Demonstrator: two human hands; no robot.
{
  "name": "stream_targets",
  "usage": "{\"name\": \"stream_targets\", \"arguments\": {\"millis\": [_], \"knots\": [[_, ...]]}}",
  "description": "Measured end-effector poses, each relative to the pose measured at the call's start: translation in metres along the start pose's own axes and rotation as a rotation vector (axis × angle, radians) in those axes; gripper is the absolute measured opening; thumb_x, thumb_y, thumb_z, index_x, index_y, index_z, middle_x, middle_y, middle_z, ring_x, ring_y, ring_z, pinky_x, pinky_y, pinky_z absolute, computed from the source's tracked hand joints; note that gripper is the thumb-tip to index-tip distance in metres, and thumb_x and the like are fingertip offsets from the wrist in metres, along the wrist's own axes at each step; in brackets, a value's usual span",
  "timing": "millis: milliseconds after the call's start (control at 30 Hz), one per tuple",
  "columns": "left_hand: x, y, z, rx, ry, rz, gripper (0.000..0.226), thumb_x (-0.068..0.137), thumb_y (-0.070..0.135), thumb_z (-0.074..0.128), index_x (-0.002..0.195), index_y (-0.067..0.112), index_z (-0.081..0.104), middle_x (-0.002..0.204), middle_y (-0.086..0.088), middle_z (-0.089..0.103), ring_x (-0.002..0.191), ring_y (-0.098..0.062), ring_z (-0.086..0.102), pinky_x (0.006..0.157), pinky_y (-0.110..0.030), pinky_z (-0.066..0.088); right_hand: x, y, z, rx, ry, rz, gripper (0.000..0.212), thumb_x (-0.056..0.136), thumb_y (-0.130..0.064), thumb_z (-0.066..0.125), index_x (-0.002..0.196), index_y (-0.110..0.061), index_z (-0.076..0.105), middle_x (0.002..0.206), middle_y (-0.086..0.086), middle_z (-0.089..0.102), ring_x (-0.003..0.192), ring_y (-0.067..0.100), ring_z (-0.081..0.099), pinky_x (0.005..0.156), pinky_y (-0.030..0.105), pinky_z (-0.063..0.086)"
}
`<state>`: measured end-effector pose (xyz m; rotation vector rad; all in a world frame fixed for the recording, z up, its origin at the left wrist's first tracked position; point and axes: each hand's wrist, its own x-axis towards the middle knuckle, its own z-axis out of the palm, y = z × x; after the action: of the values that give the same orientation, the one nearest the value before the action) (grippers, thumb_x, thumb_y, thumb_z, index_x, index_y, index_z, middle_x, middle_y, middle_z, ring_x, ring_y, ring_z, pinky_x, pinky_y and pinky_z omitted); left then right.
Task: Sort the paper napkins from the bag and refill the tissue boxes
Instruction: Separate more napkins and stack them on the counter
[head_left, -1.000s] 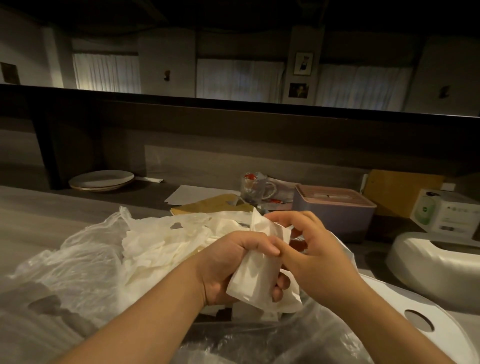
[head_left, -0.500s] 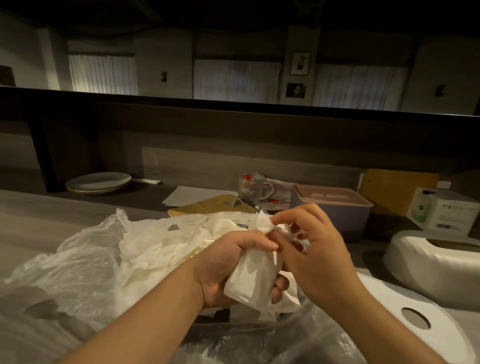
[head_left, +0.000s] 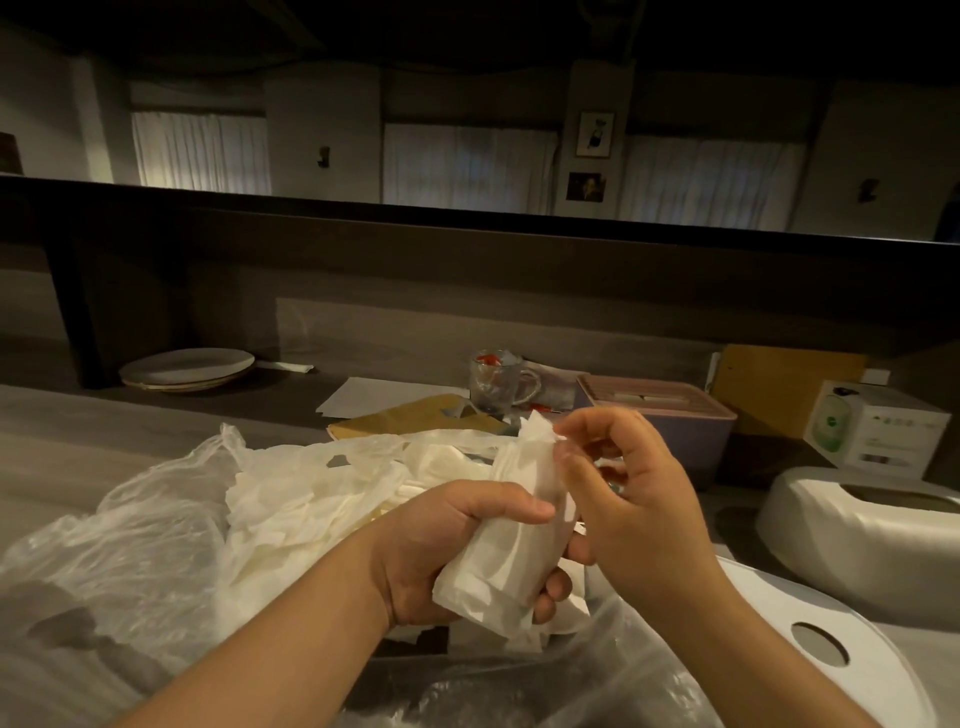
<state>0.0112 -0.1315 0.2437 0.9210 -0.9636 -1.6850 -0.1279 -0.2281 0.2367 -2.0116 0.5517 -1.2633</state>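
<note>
Up goes the right hand, pinching the top of the napkins. Left hand holds the bundle tight over the bag.

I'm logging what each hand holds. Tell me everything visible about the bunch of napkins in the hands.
The bunch of napkins is thin, white, soft-looking paper, folded and layered into a loose roll that tilts upward to the right. The left hand grips its lower half, fingers curled round it. The right hand pinches the crumpled top edge. It is held above the clear plastic bag.
</note>
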Motion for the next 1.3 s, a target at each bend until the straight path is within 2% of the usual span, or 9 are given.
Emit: {"name": "stream_targets", "arguments": {"millis": [100, 200, 367, 500, 700, 867, 1033, 1200, 1300], "knots": [[-0.002, 0.001, 0.002, 0.019, 0.011, -0.012, 0.026, 0.085, 0.022, 0.06, 0.097, 0.012, 0.08, 0.087, -0.008, 0.072, 0.072, -0.019, 0.065, 0.07, -0.031, 0.055, 0.0, 0.0, 0.0, 0.002, -0.119, 0.118, 0.026, 0.093, -0.042, 0.066, 0.113, -0.053, 0.053, 0.114, -0.028, 0.056, 0.104, 0.001, 0.059, 0.081, 0.02, 0.058], [-0.001, 0.0, 0.001, 0.006, 0.04, -0.006, 0.035, 0.085, 0.027, 0.063, 0.114, 0.008, 0.066, 0.087, -0.01, 0.071, 0.073, -0.02, 0.063, 0.069, -0.031, 0.054, 0.001, -0.003, 0.0, 0.134, -0.159, 0.253, 0.019, 0.092, -0.038, 0.069, 0.11, -0.043, 0.064, 0.102, -0.019, 0.07, 0.095, 0.01, 0.07, 0.076, 0.034, 0.065], [0.001, 0.001, -0.001, -0.093, 0.051, 0.017, 0.054, 0.09, 0.063, 0.059, 0.108, 0.018, 0.081, 0.097, -0.011, 0.07, 0.081, -0.021, 0.06, 0.079, -0.033, 0.051, 0.001, -0.008, -0.004, 0.273, -0.048, 0.199, 0.011, 0.098, -0.02, 0.064, 0.098, -0.03, 0.068, 0.084, -0.015, 0.071, 0.08, 0.005, 0.07, 0.055, 0.02, 0.058], [0.004, 0.002, -0.006, -0.199, 0.089, 0.03, 0.055, 0.091, 0.064, 0.053, 0.108, 0.021, 0.081, 0.098, -0.011, 0.07, 0.085, -0.021, 0.064, 0.082, -0.034, 0.054, 0.006, -0.011, -0.009, 0.353, 0.0, 0.232, 0.024, 0.092, -0.019, 0.07, 0.108, -0.037, 0.069, 0.097, -0.016, 0.074, 0.095, 0.011, 0.072, 0.079, 0.03, 0.063], [0.01, 0.004, -0.008, -0.344, 0.257, 0.026, 0.055, 0.095, 0.057, 0.056, 0.126, 0.014, 0.071, 0.105, -0.013, 0.073, 0.092, -0.03, 0.067, 0.092, -0.044, 0.049, 0.011, -0.027, -0.032, 0.707, -0.3, 0.33, 0.01, 0.082, -0.019, 0.08, 0.09, -0.024, 0.083, 0.091, 0.004, 0.075, 0.081, 0.015, 0.075, 0.069, 0.028, 0.061], [0.013, 0.002, -0.006, -0.257, 0.271, 0.056, 0.055, 0.1, 0.059, 0.048, 0.126, 0.017, 0.073, 0.113, -0.016, 0.072, 0.095, -0.033, 0.071, 0.094, -0.048, 0.053, 0.009, -0.021, -0.021, 0.435, -0.371, 0.336, 0.008, 0.081, -0.025, 0.074, 0.087, -0.025, 0.08, 0.096, 0.005, 0.077, 0.089, 0.021, 0.075, 0.078, 0.03, 0.061], [0.012, -0.002, -0.009, -0.206, 0.216, 0.009, 0.08, 0.084, 0.077, 0.057, 0.134, 0.015, 0.068, 0.121, -0.018, 0.067, 0.113, -0.038, 0.061, 0.111, -0.056, 0.043, 0.006, -0.011, -0.006, 0.216, -0.208, 0.33, 0.014, 0.092, -0.023, 0.072, 0.1, -0.035, 0.071, 0.09, -0.016, 0.075, 0.086, 0.009, 0.075, 0.072, 0.029, 0.063], [0.011, -0.002, -0.002, -0.247, 0.242, 0.021, 0.046, 0.079, 0.043, 0.077, 0.106, 0.006, 0.081, 0.098, -0.017, 0.068, 0.088, -0.03, 0.065, 0.087, -0.043, 0.051, 0.004, 0.002, -0.001, -0.143, -0.076, 0.141, 0.028, 0.092, -0.038, 0.07, 0.108, -0.053, 0.052, 0.11, -0.026, 0.058, 0.102, 0.004, 0.06, 0.087, 0.027, 0.059], [0.013, 0.001, -0.004, -0.4, 0.308, 0.098, 0.054, 0.083, 0.044, 0.076, 0.119, 0.003, 0.073, 0.103, -0.015, 0.065, 0.091, -0.028, 0.064, 0.093, -0.041, 0.05, -0.001, 0.001, -0.003, -0.234, -0.197, 0.0, 0.034, 0.085, -0.057, 0.069, 0.11, -0.057, 0.047, 0.12, -0.035, 0.043, 0.114, -0.005, 0.048, 0.092, 0.016, 0.046]]}}
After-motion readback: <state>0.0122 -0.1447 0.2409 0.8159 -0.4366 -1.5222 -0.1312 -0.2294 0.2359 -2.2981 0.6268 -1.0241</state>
